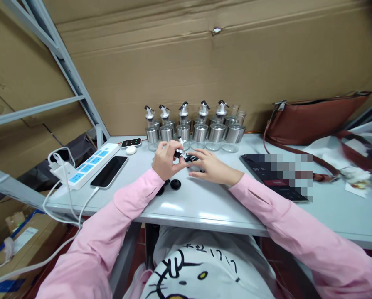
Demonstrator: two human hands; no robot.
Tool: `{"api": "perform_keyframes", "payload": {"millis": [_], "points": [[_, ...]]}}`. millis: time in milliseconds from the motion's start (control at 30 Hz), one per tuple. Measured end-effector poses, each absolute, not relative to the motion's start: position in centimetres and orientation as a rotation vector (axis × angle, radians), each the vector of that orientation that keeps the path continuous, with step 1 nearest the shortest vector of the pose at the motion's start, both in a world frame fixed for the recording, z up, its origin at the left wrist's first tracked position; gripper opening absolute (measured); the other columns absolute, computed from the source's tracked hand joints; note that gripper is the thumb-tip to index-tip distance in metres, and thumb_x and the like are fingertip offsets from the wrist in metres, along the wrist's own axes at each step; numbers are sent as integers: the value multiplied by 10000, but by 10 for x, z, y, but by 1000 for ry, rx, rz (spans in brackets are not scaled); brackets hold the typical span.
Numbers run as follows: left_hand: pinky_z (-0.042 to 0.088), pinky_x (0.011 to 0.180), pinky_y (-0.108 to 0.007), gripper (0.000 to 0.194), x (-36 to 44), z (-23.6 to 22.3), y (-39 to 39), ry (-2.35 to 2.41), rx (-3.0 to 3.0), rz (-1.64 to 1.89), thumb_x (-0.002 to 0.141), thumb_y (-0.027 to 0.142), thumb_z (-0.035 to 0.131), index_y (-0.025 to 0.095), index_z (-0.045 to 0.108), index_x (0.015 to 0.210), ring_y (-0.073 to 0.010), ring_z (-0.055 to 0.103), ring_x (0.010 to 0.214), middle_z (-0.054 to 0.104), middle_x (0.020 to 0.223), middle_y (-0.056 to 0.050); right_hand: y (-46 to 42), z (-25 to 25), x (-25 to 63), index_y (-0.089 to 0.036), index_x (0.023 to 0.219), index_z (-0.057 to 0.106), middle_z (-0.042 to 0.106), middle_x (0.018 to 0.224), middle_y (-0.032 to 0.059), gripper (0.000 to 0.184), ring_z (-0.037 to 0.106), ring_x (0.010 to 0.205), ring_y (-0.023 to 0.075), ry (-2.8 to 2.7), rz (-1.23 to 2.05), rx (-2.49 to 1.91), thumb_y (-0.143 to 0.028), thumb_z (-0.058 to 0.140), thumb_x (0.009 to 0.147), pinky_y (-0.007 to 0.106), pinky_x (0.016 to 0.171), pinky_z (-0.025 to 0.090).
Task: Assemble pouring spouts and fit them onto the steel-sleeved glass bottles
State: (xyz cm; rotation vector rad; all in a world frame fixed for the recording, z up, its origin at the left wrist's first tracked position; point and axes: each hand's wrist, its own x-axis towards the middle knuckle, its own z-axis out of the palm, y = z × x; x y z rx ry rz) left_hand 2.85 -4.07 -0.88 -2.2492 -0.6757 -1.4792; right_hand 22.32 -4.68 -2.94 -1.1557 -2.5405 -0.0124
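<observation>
My left hand [168,160] is closed in a pinch around a bottle pourer spout [180,152], whose pale and black parts show between the fingers. My right hand [209,167] lies just to the right, its fingers stretched and slightly apart. Its fingertips are at several small black pieces [191,158] on the table; whether any is gripped is hard to see. Nearer me, below the left wrist, sits a round black stopper [175,184], with another dark piece partly hidden by the sleeve. Behind the hands stand steel-clad glass bottles [200,133], several topped with pourer spouts [183,109].
On the left of the table [186,207] are a power strip [94,164], a phone [109,172], a small black device [131,143] and a white disc [131,150]. A tablet [273,178] and a brown bag [316,120] lie to the right. Cardboard rises behind.
</observation>
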Motion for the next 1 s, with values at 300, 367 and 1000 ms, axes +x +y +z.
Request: {"api": "perform_keyframes", "payload": {"millis": [300, 367, 1000], "points": [[403, 732, -315, 203, 29, -9, -40, -661, -2284, -1436, 672, 143, 451, 211, 419, 861, -151, 555, 645, 612, 738, 15, -48, -24, 226, -214, 747, 723, 594, 1233, 85, 94, 441, 1208, 316, -2452, -3, -1197, -294, 674, 752, 540, 978, 329], [400, 729, -320, 201, 29, -9, -40, -648, -2299, -1437, 673, 144, 450, 211, 417, 859, -151, 556, 639, 614, 738, 13, -49, -26, 225, -214, 745, 723, 599, 1222, 89, 106, 440, 1205, 321, -2454, -16, -1220, -313, 687, 739, 550, 984, 313], [428, 763, -362, 185, 31, -17, -39, -704, -2443, -1350, 662, 179, 491, 197, 435, 838, -139, 505, 528, 600, 624, 38, -60, -4, 217, -196, 723, 494, 612, 689, 3, 164, 544, 588, 125, -1619, 450, -1065, -312, 555, 822, 270, 577, 408]]}}
